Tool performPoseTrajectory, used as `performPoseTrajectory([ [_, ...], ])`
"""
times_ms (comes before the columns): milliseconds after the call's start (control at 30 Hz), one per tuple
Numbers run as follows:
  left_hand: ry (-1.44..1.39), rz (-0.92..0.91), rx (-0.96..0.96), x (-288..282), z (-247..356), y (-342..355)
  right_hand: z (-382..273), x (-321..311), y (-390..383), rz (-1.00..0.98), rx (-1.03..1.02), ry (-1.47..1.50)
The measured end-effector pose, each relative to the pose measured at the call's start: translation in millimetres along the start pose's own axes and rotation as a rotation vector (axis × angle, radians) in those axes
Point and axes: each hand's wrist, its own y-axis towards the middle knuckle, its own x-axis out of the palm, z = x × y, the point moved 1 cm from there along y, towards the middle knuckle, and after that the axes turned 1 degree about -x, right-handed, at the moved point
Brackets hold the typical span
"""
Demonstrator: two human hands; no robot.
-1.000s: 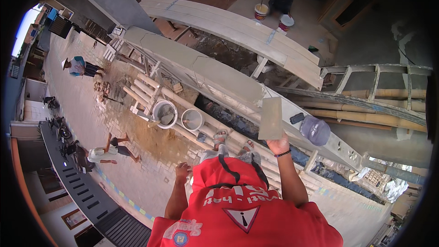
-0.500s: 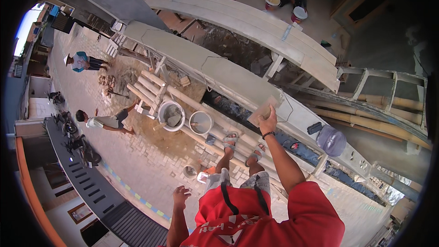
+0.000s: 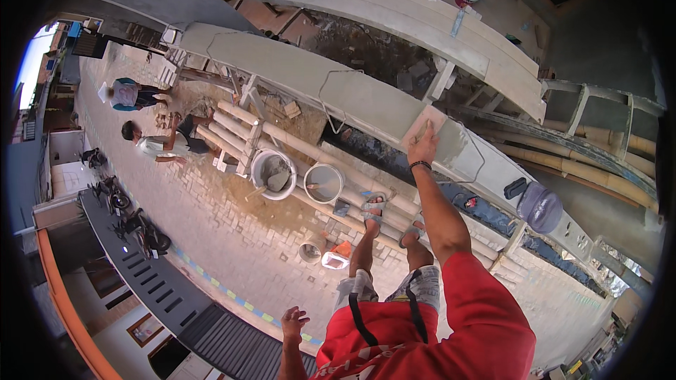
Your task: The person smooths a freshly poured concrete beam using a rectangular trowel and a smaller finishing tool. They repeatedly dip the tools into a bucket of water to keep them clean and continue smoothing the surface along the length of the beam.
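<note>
— What does the right hand (image 3: 422, 144) have?
— A flat rectangular board (image 3: 432, 119), gripped from above. The board lies on the long grey ledge (image 3: 282, 65), just past the fingertips

— And the left hand (image 3: 293, 325)?
— Well apart from the right one, down and to its left, raised over the paving (image 3: 232, 239) with its fingers loosely parted

— What stands around them?
— Down-left of the right hand, a white bucket (image 3: 276, 173) with grey mortar in it, and a second bucket (image 3: 324, 184) just beside that one, nearer the hand. To the right of the same hand, a translucent purplish container (image 3: 541, 208) rests on the ledge, a small black object (image 3: 515, 188) next to it. Above the left hand, a smaller pail (image 3: 311, 249) sits on the paving
</note>
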Motion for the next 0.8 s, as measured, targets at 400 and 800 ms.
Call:
performPoseTrajectory([
  [400, 0.027, -0.057, 0.118, 17.1, 36.3, 17.4, 43.6, -19.0, -161.8, -0.457, 0.046, -0.138],
  [800, 0.036, -0.094, 0.100, 17.3, 36.0, 27.1, 26.5, -51.1, -34.5, -0.362, -0.267, -0.266],
])
